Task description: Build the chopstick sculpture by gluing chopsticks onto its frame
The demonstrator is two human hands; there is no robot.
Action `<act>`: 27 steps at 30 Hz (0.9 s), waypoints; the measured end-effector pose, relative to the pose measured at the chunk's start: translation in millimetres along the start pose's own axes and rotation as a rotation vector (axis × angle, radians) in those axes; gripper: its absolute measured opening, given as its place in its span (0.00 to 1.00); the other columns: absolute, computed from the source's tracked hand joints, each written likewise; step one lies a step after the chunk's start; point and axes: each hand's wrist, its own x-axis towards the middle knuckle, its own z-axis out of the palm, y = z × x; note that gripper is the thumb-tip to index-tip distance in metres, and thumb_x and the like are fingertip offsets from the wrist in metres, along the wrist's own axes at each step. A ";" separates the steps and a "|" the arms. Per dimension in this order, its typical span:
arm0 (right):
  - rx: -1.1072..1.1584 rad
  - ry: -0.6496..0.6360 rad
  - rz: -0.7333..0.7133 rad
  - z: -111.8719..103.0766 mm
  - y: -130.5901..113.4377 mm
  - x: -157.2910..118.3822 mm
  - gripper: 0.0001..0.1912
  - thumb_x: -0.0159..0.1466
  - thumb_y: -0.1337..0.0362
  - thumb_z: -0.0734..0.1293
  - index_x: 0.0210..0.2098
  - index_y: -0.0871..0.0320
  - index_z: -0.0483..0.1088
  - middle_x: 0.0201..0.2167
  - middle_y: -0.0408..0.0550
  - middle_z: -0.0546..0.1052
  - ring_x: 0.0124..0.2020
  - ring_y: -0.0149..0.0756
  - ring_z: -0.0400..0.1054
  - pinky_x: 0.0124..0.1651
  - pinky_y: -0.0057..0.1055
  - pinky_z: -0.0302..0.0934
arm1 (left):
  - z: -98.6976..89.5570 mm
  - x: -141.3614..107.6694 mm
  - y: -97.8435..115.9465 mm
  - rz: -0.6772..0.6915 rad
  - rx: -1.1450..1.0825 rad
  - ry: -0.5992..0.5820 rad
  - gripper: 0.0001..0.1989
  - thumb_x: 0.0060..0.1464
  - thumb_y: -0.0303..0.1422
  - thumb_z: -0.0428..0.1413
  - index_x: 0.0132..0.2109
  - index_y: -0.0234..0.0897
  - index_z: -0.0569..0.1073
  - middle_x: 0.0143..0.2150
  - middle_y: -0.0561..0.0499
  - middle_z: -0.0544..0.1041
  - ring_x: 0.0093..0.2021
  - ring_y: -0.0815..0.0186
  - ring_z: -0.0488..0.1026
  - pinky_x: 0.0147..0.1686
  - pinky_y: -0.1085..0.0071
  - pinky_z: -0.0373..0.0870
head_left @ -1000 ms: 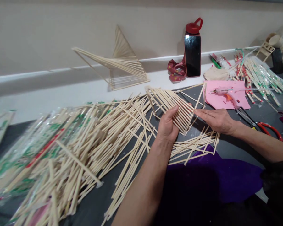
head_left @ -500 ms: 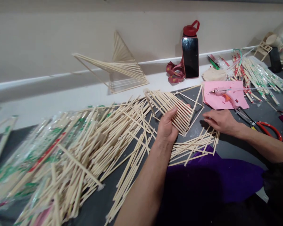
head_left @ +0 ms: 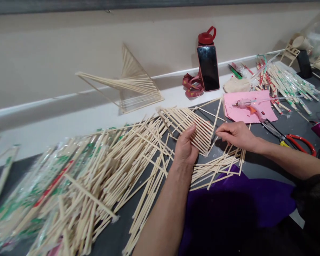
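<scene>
My left hand (head_left: pixel 188 144) is closed round the lower side of a stick frame (head_left: pixel 193 124), its thumb over a slanted row of parallel sticks. Just right of that frame, my right hand (head_left: pixel 236 135) has its fingers pinched together; whatever they may hold is too small to make out. Short loose sticks (head_left: pixel 216 167) lie below both hands. A large heap of sticks (head_left: pixel 117 167) spreads to the left of the frame. A finished-looking twisted stick frame (head_left: pixel 138 85) stands on the white ledge against the wall.
A pink glue gun (head_left: pixel 252 106) rests on pink sheets (head_left: pixel 266 115), with red-handled pliers (head_left: pixel 296 142) beside them. Behind stand a phone (head_left: pixel 208 67) and a red-capped bottle (head_left: pixel 206 38). Wrapped chopsticks (head_left: pixel 290 83) lie back right, more (head_left: pixel 48 181) at left. Purple cloth (head_left: pixel 266 199) hangs in front.
My right hand has moved left, closer to the right edge of the held frame. My left hand keeps its hold on the frame. The camera view has shifted slightly.
</scene>
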 end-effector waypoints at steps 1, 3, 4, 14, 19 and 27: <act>-0.051 -0.015 -0.083 -1.1 -1.5 -4.6 0.12 0.66 0.64 0.61 0.32 0.61 0.74 0.27 0.45 0.78 0.26 0.27 0.72 0.31 0.24 0.62 | -0.8 0.5 -0.5 0.001 -0.006 0.000 0.11 0.38 0.35 0.63 0.31 0.35 0.76 0.33 0.47 0.82 0.47 0.55 0.78 0.48 0.63 0.76; -0.119 -0.095 -0.230 -5.0 -8.7 -16.6 0.11 0.66 0.66 0.62 0.31 0.60 0.74 0.29 0.46 0.79 0.30 0.28 0.73 0.34 0.24 0.62 | -2.7 1.6 -1.9 0.002 -0.021 0.008 0.11 0.38 0.35 0.64 0.32 0.35 0.76 0.33 0.47 0.82 0.46 0.56 0.78 0.47 0.64 0.76; -0.128 -0.157 -0.269 -7.7 -14.2 -23.5 0.11 0.66 0.66 0.62 0.31 0.60 0.75 0.29 0.45 0.80 0.30 0.28 0.73 0.33 0.24 0.61 | -3.5 2.0 -2.5 0.003 -0.027 0.014 0.11 0.38 0.35 0.64 0.32 0.35 0.76 0.33 0.48 0.82 0.45 0.57 0.79 0.47 0.64 0.76; 0.045 -0.102 -0.101 -42.3 -36.3 -53.7 0.07 0.62 0.67 0.66 0.27 0.59 0.71 0.22 0.40 0.76 0.21 0.24 0.68 0.25 0.20 0.58 | -3.6 -7.7 4.1 0.092 0.144 0.135 0.20 0.29 0.35 0.71 0.33 0.34 0.76 0.29 0.53 0.79 0.31 0.65 0.78 0.37 0.70 0.73; 0.174 0.205 0.184 -44.5 1.1 -42.2 0.06 0.62 0.64 0.65 0.34 0.60 0.72 0.25 0.42 0.76 0.18 0.26 0.67 0.24 0.25 0.63 | -3.2 -17.9 10.8 0.181 0.270 0.262 0.21 0.29 0.33 0.70 0.34 0.34 0.74 0.29 0.55 0.78 0.26 0.72 0.72 0.28 0.77 0.68; 0.032 0.205 0.137 -21.7 53.1 8.9 0.22 0.58 0.71 0.65 0.53 0.63 0.70 0.47 0.57 0.78 0.33 0.34 0.73 0.37 0.33 0.68 | -6.9 -26.1 25.0 0.367 0.535 0.319 0.13 0.40 0.36 0.65 0.33 0.37 0.73 0.28 0.56 0.75 0.27 0.71 0.70 0.28 0.76 0.66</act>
